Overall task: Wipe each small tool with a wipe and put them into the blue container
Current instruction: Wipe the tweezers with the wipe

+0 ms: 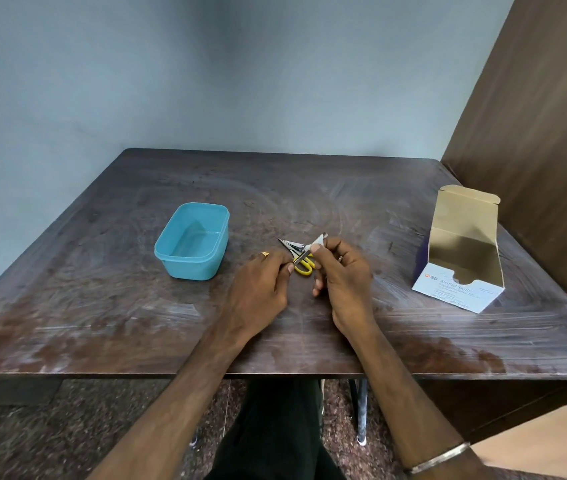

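Mostly scuffed brown table [136,306], pale-blue wall [205,81]

A dark wooden table [136,306], scuffed and streaked with pale wipe marks, carries everything, and the blue container [192,241] serves as landmark. It stands open on the table's left half. Yellow-handled scissors [304,265] lie on the wood just right of the container, near its front corner, partly hidden, and whether the nail clipper [290,245] above them touches the table cannot be told. An open swab box [462,251] stands well to the container's right, near the table's right edge.
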`<control>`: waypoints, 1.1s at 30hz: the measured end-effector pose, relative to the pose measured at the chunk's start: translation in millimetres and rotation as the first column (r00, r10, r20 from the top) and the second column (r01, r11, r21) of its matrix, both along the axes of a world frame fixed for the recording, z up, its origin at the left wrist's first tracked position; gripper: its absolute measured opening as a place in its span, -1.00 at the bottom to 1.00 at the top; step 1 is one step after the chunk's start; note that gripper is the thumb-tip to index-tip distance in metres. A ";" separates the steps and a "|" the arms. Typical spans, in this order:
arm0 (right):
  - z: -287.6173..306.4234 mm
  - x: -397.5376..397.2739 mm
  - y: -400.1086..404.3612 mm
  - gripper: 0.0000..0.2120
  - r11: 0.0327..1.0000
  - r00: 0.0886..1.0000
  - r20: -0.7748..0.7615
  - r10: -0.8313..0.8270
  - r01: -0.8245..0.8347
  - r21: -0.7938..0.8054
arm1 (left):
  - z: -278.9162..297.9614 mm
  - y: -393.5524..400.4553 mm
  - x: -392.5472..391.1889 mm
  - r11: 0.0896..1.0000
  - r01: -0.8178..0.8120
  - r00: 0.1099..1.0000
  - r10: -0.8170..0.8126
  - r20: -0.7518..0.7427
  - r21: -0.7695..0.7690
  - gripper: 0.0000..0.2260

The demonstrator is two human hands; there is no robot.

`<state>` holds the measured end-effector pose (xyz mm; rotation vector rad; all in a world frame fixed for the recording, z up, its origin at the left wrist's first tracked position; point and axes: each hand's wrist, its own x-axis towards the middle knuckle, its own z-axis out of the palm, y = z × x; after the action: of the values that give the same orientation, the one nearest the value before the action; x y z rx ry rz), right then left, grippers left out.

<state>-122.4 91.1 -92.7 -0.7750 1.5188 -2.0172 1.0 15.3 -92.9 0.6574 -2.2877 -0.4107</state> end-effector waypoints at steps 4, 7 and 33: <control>-1.2 0.9 0.0 -0.87 0.999 0.998 -0.064 0.013 -0.011 0.033 | 0.1 -0.4 0.2 1.000 -0.005 0.999 0.006 -0.039 0.025 -0.96; -2.4 2.1 -0.4 -0.90 0.998 0.994 -0.102 0.031 -0.025 0.057 | -1.6 -2.2 -0.1 0.998 0.002 0.997 0.003 -0.080 0.063 -0.94; 7.7 -0.1 4.1 -0.82 0.990 0.966 0.234 -0.112 0.129 -0.057 | 5.8 -3.1 5.2 0.869 0.045 0.982 0.053 -0.183 0.493 -0.79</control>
<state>-122.6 95.2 -85.0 -0.4643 1.3964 -2.1759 6.2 12.2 -87.1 0.8300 -2.0004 -1.0387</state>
